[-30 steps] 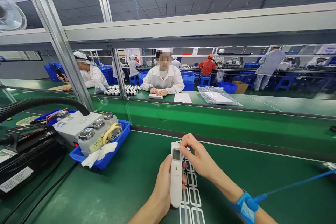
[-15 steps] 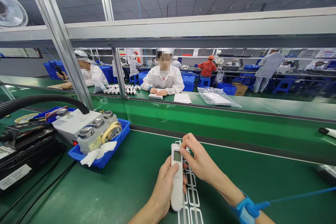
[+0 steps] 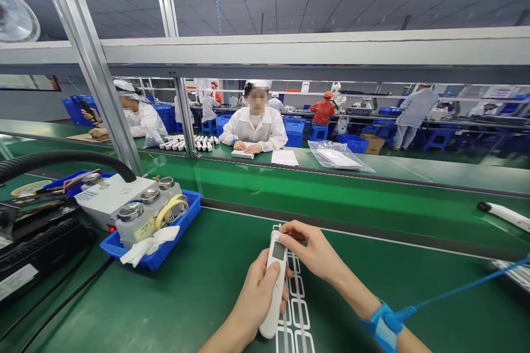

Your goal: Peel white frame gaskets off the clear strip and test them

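Green anti-static assembly-line bench mat (image 3: 199, 298), with a factory floor beyond. The left hand (image 3: 254, 300) grasps a white plastic handheld thermometer (image 3: 279, 281) by its body, above a strip of white rectangular-framed labels (image 3: 300, 313), its small display turned upward for viewing. The right hand (image 3: 317, 251) closes its fingers on the device's upper end, steadying it. A blue wrist strap (image 3: 383, 324) with cord, worn on the right wrist, suggests static grounding.

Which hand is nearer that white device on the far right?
The right hand is nearer, left of the white device; the left hand, gripping a white thermometer, sits farther left.
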The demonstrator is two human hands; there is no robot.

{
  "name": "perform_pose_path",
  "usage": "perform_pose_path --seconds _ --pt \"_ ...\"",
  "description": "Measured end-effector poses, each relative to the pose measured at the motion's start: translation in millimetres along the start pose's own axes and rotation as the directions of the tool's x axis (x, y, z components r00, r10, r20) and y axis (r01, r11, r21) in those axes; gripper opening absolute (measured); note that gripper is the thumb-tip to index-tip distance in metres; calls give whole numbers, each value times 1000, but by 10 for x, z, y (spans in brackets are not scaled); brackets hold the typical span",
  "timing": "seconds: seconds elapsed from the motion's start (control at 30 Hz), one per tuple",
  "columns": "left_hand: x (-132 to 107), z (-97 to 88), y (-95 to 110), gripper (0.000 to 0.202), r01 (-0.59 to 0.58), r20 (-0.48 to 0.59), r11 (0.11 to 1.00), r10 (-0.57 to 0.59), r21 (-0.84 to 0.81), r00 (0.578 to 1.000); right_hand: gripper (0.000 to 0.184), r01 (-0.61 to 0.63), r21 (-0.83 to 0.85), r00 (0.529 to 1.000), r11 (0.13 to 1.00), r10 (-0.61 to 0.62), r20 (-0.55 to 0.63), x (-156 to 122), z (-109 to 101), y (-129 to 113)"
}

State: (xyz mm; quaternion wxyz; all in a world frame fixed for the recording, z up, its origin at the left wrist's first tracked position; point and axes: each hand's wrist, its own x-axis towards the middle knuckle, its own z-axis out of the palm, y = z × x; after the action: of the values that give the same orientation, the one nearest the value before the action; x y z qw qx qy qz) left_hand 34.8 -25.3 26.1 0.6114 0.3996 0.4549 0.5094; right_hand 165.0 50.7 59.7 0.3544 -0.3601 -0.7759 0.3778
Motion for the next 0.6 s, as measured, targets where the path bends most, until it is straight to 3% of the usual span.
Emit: perform_pose_path --seconds 0.17,0.27,0.4,0.47,0.5,0.53,0.6 --pt "-9 -2 4 32 13 66 999 -15 31 998 14 -22 51 1000 998 21 19 15 6 46" --pt "-15 -68 121 29 58 138 998 -60 15 989 15 -5 -6 994 1000 6 105 6 -118 8" --pt "-15 -235 352 23 151 365 988 -142 3 920 25 127 -77 938 989 -95 335 -42 -291 -185" --pt "-20 -334 448 24 196 445 980 -185 23 876 22 172 -117 913 978 -113 392 -71 -314 -284" --pt "-31 -389 485 25 191 427 981 -189 37 885 18 181 -144 910 973 -110 399 -79 -313 -308" --pt "-52 -451 514 25 161 355 986 -168 50 919 15 183 -173 913 968 -102 396 -76 -312 -305" --pt "-138 -596 536 22 33 80 996 -40 87 996 14 150 -234 942 961 -67 329 -26 -333 -194"
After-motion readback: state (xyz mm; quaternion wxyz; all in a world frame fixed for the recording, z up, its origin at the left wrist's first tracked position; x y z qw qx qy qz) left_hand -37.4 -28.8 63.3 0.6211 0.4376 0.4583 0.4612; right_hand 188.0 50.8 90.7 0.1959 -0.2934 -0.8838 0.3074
